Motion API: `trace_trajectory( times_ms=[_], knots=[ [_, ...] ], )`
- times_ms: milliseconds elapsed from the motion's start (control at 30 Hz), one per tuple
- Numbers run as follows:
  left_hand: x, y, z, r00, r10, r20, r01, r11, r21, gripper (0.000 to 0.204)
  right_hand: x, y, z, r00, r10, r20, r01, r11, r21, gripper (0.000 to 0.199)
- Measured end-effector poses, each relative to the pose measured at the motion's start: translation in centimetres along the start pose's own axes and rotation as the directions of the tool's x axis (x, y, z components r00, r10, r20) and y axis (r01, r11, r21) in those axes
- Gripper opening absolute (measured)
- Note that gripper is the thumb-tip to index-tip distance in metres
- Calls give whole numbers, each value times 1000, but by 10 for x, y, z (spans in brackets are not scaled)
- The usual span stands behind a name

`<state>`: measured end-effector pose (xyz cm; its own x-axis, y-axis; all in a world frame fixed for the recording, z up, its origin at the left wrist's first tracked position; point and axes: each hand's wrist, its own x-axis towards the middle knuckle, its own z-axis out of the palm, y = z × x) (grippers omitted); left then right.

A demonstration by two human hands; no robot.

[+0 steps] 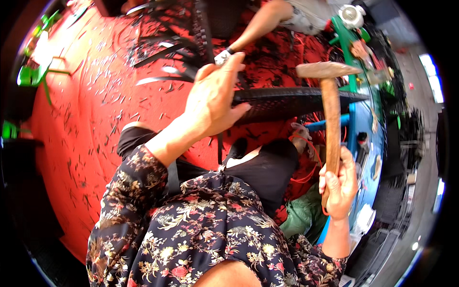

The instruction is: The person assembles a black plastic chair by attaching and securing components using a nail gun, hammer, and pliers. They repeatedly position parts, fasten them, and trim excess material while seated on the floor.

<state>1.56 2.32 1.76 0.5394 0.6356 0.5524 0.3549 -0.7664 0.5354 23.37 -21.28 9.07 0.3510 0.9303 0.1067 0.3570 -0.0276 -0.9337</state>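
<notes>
My right hand (340, 186) is wrapped round the lower wooden handle of a hammer (331, 115), held upright. Its worn metal head is uppermost, in front of the right part of a black woven panel (287, 99). At the panel's left end is my left hand (210, 98), thumb across the near face and fingers reaching along the far side. The panel's end lies between thumb and fingers; the fingertips are partly hidden. Loose black flat strips (165, 55) fan out beyond this hand.
Across from me, another person's arm (260, 24) reaches in, with a white-gloved hand (223, 57). Black scraps litter the red floor covering (91, 129). On the right stands a blue table (370, 158) with tools; a green bag (303, 213) lies beside it. Green stools (31, 75) are far left.
</notes>
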Motion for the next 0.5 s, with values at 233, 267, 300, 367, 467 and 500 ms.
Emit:
trace_trajectory(
  times_ms=[233,267,300,367,467,500],
  knots=[
    [10,-1,-19,979,-184,93,185,983,-7,90,-12,75,-84,843,125,-523,-129,991,29,49],
    [9,-7,-17,984,-160,83,160,987,13,91,-18,90,-100,782,159,-602,-175,984,33,47],
    [10,-6,-19,980,-170,105,167,985,33,90,-28,107,-119,720,171,-673,-220,975,12,45],
    [14,-6,-25,963,-220,153,214,975,56,89,-46,122,-158,587,119,-801,-357,926,-124,42],
    [13,-21,-30,952,-257,168,249,966,67,90,-89,188,-213,436,-1,-900,-596,749,-290,45],
    [9,-31,-29,953,-260,158,260,965,19,91,-97,200,-229,405,27,-914,-693,661,-288,45]
  ],
)
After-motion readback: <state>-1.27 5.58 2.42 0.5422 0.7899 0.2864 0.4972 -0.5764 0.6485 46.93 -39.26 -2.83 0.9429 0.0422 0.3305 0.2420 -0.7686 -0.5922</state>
